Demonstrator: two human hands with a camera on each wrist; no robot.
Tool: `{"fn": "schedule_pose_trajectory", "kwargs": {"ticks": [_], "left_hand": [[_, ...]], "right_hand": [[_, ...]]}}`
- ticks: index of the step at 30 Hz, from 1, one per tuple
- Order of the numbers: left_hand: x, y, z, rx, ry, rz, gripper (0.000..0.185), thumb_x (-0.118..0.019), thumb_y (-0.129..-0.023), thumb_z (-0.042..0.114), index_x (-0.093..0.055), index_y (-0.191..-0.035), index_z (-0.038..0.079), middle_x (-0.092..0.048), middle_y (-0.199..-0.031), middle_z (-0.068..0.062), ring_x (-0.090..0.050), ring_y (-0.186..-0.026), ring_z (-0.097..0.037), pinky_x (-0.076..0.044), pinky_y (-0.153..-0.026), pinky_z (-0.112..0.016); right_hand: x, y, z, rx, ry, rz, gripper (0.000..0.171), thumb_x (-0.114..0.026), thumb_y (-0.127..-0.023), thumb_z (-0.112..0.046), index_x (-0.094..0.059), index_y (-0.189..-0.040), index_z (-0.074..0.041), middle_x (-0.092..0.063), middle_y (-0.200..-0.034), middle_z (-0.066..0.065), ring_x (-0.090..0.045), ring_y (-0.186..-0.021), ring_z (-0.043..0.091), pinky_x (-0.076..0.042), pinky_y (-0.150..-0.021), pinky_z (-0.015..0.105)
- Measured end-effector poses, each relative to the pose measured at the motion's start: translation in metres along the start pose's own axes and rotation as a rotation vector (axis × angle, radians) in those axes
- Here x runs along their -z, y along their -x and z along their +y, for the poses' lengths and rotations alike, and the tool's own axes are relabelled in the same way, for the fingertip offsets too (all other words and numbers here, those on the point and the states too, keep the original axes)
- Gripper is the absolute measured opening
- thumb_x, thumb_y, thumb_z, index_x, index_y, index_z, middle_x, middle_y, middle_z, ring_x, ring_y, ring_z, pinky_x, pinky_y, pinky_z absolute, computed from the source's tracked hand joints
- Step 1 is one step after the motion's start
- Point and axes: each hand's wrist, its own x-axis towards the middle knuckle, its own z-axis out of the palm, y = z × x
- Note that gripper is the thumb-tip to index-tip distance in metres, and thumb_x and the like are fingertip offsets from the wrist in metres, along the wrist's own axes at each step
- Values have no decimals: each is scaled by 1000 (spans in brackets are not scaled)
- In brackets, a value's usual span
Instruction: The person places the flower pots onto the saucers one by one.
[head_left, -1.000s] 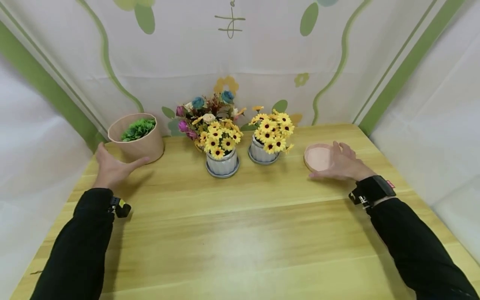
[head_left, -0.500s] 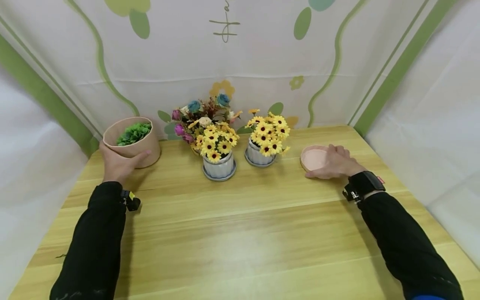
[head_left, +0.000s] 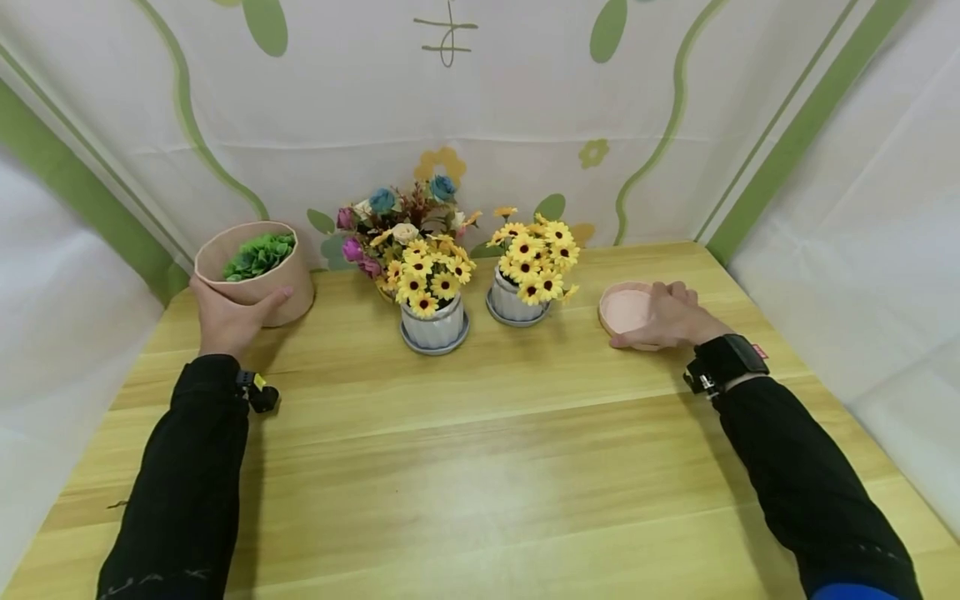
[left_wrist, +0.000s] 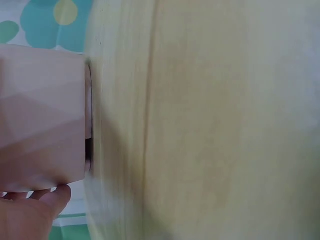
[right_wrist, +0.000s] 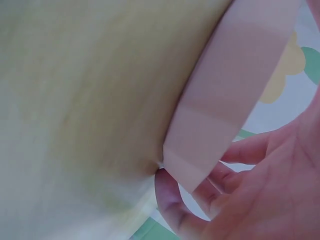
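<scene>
Wooden tabletop (head_left: 480, 467) nearest. At ten o'clock the left hand (head_left: 228, 317) cups the pink pot (head_left: 258, 271) of green leaves, fingers (head_left: 273, 297) wrapped round its wall to steady it. At two o'clock the right hand (head_left: 667, 321) grips the pink saucer (head_left: 626, 308), fingers curled over its rim. Between, farther back, sunflower pots (head_left: 435, 304).

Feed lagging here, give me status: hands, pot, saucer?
Left hand grips pink pot. Right hand holds pink saucer. Two sunflower pots stand between.
</scene>
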Motion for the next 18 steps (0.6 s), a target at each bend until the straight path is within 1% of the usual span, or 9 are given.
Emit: {"fn": "schedule_pose_trajectory", "kwargs": {"ticks": [4, 10, 18], "left_hand": [[1, -2, -2, 1, -2, -2, 117, -83, -91, 31, 6, -167, 24, -3, -177, -5, -12, -164, -19, -15, -137, -38], [1, -4, -7, -11, -19, 4, 116, -83, -90, 32, 5, -166, 25, -4, -177, -5, -13, -164, -19, -16, -137, -38], [2, -5, -7, -12, -29, -1, 116, -82, -91, 33, 5, -166, 25, -3, -176, -5, -12, -164, -19, -15, -137, -38]], "right_hand": [[0, 1, -2, 5, 7, -14, 138, -83, -69, -79, -26, -149, 18, -37, -134, 42, -34, -119, 58, -47, -90, 64], [-3, 9, -10, 22, 13, -20, 137, -85, -68, -77, -27, -149, 18, -38, -136, 40, -35, -119, 55, -47, -91, 61], [-10, 24, -24, 60, 14, -27, 141, -86, -65, -78, -26, -152, 16, -36, -142, 41, -38, -122, 53, -50, -94, 65]]}}
